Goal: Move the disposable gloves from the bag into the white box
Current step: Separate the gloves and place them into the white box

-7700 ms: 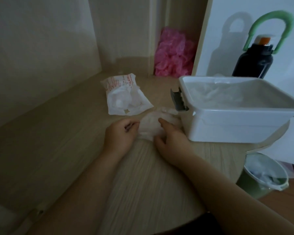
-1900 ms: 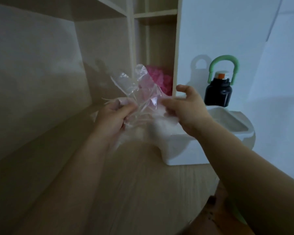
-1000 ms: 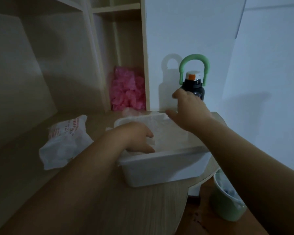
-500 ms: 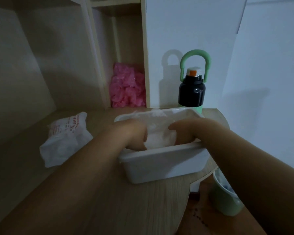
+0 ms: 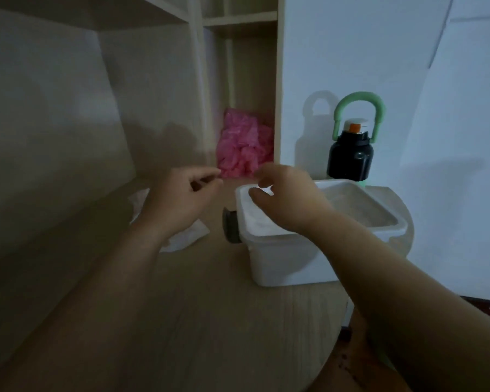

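Dim light over a pale wood-grain table [image 5: 181,321], its edge curving away at the right. Both hands are up off the surface. The left hand [image 5: 178,199] hovers above the bag [image 5: 187,239], a crumpled white packet lying on the table and mostly hidden behind that hand. Its fingers are loosely curled, thumb and forefinger close with a small gap between them, and it holds nothing. The right hand [image 5: 289,199] hangs over the left end of the white box [image 5: 294,258], fingers slack and bent, gripping nothing either.

The box sits on the table by the curved edge, lid off, with a dark latch [image 5: 231,227] on its left side. Inside, the disposable gloves [image 5: 359,206] show only as a pale, filmy layer; single gloves cannot be told apart.

Just behind the box stands a black bottle [image 5: 350,157] with an orange-and-white cap and a green loop handle, throwing its shadow on the white wall [image 5: 379,52]. To the left rises a light wooden shelf unit [image 5: 195,80], and a pink crinkled bundle [image 5: 242,148] fills the foot of its narrow compartment. A plain beige panel [image 5: 46,123] closes the left side.
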{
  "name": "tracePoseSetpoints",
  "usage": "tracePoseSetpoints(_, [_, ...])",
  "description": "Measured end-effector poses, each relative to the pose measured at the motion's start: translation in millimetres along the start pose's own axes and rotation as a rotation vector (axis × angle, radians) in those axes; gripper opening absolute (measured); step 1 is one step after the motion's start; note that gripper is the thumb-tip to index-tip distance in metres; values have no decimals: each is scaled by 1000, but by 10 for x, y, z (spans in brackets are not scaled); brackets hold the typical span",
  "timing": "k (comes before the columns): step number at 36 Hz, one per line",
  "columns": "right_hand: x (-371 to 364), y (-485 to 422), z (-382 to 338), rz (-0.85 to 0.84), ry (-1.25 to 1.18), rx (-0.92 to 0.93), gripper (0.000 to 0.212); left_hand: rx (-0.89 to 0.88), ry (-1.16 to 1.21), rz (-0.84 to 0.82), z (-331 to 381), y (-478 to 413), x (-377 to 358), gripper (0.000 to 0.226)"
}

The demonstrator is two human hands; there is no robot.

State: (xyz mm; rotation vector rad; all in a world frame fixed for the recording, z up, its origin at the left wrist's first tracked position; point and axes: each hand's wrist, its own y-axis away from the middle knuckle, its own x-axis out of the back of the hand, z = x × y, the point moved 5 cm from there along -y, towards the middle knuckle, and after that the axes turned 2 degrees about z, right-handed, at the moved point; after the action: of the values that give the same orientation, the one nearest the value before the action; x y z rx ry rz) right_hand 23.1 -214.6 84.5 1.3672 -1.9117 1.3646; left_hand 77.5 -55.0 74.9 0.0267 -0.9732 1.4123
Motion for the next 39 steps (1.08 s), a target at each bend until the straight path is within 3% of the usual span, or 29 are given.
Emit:
tracePoseSetpoints(4, [-327,185,-449,107,-80,128,35,110,-21,160,-499,303,312,24])
tracePoseSetpoints(9, [-950,451,-747,51,-220,192,34,286,-125,94,-1068,730,381,33])
tracePoseSetpoints(15, [-1676,512,-497,-105,-334,-136,45,347,-250,-46,-1439,954,-1,46])
tracePoseSetpoints(19, [-1896,448,-246,-106,-281,-262,42,359,-373,67,-1568,891,-50,55])
tracePoseSetpoints(22, [-1988,304,-188,-66,-279,-263,38,465,-306,123,-1732,744,-15,58])
tracePoseSetpoints(26, [-2103,83,-138,-62,-273,-245,37,382,-181,114,-1920,493,-47,47])
tracePoseSetpoints(30, [-2142,-27,-79,-87,-334,-292,40,441,85,373,-1947,482,124,14])
tracePoseSetpoints(33, [-2160,-20,-71,-101,-398,-339,38,476,261,472,-1948,547,202,2])
tracePoseSetpoints(39, [-2060,40,-114,-110,-490,-271,24,424,216,330,-1800,649,124,15])
